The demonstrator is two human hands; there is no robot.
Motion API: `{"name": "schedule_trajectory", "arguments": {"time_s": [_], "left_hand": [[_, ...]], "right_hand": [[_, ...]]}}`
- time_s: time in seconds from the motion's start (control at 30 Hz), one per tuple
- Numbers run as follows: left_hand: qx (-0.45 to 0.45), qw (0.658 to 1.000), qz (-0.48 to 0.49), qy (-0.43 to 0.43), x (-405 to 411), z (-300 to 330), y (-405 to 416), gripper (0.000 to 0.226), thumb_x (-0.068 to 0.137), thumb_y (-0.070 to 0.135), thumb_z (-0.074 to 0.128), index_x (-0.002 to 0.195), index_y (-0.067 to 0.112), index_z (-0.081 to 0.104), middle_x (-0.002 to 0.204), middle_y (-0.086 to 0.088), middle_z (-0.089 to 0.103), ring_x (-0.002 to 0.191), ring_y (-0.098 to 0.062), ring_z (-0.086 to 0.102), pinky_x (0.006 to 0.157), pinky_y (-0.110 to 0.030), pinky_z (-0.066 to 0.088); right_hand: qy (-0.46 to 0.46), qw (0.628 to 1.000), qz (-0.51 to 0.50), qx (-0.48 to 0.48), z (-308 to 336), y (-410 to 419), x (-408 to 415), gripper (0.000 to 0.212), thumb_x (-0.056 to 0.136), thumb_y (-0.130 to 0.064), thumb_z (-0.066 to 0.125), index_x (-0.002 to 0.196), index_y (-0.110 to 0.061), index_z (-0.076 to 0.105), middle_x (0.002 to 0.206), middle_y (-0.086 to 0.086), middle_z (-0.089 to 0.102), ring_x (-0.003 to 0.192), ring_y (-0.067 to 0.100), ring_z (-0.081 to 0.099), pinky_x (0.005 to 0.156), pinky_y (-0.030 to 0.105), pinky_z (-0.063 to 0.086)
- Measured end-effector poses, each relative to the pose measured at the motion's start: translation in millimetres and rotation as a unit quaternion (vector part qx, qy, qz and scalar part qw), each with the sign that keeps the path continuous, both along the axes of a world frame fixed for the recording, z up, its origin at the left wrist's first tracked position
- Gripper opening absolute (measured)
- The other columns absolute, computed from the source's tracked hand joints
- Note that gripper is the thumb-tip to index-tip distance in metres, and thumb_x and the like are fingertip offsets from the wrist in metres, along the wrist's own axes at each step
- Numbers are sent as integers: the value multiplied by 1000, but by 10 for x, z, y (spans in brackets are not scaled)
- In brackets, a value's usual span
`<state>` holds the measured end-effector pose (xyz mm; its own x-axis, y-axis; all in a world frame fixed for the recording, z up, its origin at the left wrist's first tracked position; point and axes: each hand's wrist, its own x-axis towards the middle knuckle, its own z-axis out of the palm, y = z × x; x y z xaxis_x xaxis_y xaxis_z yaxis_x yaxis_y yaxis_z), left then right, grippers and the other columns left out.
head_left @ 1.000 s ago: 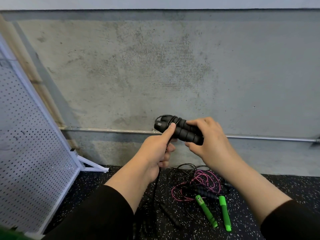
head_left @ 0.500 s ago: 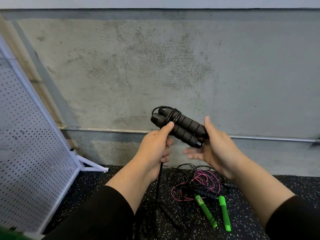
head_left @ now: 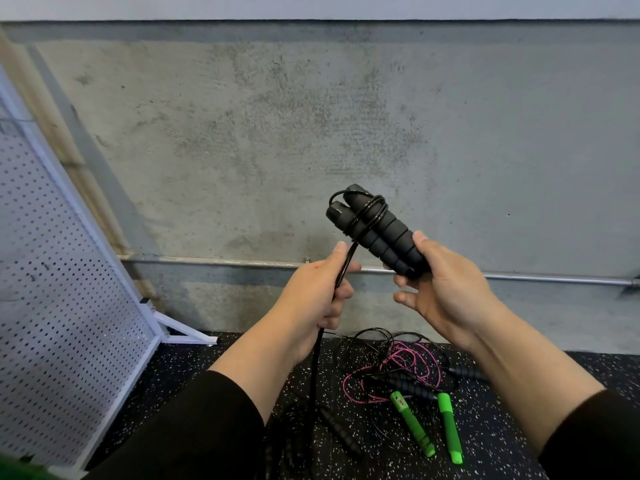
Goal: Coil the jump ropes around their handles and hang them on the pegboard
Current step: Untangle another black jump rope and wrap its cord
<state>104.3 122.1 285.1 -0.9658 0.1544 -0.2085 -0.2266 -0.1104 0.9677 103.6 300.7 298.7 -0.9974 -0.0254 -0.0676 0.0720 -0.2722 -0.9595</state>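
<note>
Right hand [head_left: 446,289] clasped on paired black handles [head_left: 375,230], raised before concrete wall [head_left: 311,133]. Left hand [head_left: 311,299] fisted on black rope [head_left: 341,271], few turns wound near handle tops. Pegboard [head_left: 59,289] leaning left of wall; other ropes [head_left: 398,368] on floor below.

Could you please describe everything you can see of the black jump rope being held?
The black jump rope has two ribbed, foam-looking handles held side by side, tilted up to the left. The right hand grips their lower ends. A few turns of glossy black cord circle their upper ends; the rest runs down through the left hand to the floor.
</note>
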Motion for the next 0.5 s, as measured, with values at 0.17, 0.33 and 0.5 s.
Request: {"name": "schedule_trajectory", "arguments": {"time_s": [0.17, 0.33, 0.5], "left_hand": [[4, 1000, -9, -14, 23, 22, 24, 49, 97, 57, 56, 114, 12, 64, 64, 6, 47, 43, -6, 27, 43, -23, 20], [25, 999, 6, -32, 49, 8, 57, 46, 89, 63, 63, 98, 19, 66, 69, 4, 47, 46, -5, 25, 44, -22, 17], [51, 996, 67, -33, 2, -13, 23, 35, 92, 49, 68, 77, 21, 55, 57, 5, 38, 45, -8, 22, 40, -20, 15]], "right_hand": [[80, 967, -33, 239, -38, -59, 51, 26, 104, -26, 52, 128, -24, 63, 102, 3, 63, 74, 11, 54, 63, 35, 54], [171, 884, -32, 435, -158, -179, 18, 60, 89, -20, 75, 144, -20, 52, 117, -1, 55, 104, 10, 54, 88, 12, 39], [227, 856, -15, 465, -230, -244, 19, 65, 79, -27, 84, 138, -28, 55, 112, -8, 53, 95, 0, 51, 89, 3, 35]]}}
